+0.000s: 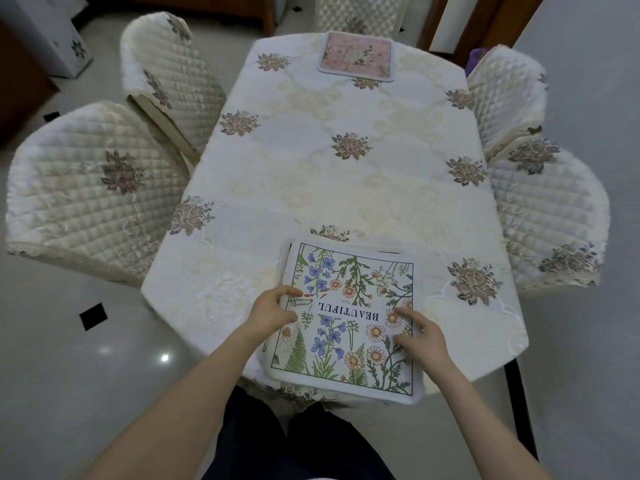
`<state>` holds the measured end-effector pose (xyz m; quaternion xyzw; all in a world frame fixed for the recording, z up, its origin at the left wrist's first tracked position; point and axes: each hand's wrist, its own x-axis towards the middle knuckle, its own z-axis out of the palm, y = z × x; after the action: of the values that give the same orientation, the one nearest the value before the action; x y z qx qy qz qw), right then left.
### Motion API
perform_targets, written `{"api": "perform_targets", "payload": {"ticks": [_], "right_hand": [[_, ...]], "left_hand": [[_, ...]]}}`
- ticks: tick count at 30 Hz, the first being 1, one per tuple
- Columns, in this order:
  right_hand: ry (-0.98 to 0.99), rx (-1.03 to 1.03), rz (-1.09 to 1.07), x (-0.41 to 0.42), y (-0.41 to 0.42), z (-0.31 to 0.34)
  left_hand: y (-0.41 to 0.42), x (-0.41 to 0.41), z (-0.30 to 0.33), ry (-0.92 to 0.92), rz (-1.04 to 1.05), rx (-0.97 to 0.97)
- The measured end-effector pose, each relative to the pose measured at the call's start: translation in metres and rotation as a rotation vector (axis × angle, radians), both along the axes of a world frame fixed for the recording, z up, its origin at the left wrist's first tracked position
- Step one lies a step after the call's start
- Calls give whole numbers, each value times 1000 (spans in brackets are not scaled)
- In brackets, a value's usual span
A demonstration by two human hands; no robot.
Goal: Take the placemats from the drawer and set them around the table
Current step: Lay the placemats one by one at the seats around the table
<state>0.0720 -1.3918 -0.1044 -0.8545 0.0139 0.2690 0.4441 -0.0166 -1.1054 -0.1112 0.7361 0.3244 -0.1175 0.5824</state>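
Note:
A stack of placemats [349,292] lies at the near end of the table [329,174]. The top mat is white with blue and orange flowers and the word BEAUTIFUL; its near edge hangs over the table edge. My left hand [273,311] holds the stack's left edge, thumb on top. My right hand [420,336] rests on the top mat near its right edge, fingers spread and pressing down. A pink floral placemat [356,57] lies flat at the table's far end.
The table wears a cream embroidered cloth. Quilted chairs stand around it: two on the left [90,192] [169,81], two on the right [550,216] [505,95], one at the far end [360,12]. Glossy tiled floor [69,358] surrounds the table.

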Motion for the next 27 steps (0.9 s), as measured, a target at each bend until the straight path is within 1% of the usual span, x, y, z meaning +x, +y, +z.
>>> {"api": "perform_targets", "payload": {"ticks": [3, 8, 14, 21, 27], "right_hand": [[9, 11, 45, 3, -1, 5], [-24, 16, 45, 6, 3, 11], [-85, 61, 59, 16, 23, 31], [-102, 129, 120, 27, 65, 58], [-127, 154, 158, 24, 127, 88]], "left_hand": [[-3, -2, 0, 5, -69, -28], [-5, -4, 3, -36, -5, -71], [9, -5, 26, -92, 83, -78], [45, -10, 60, -142, 200, -79], [95, -26, 88, -171, 303, -58]]}}
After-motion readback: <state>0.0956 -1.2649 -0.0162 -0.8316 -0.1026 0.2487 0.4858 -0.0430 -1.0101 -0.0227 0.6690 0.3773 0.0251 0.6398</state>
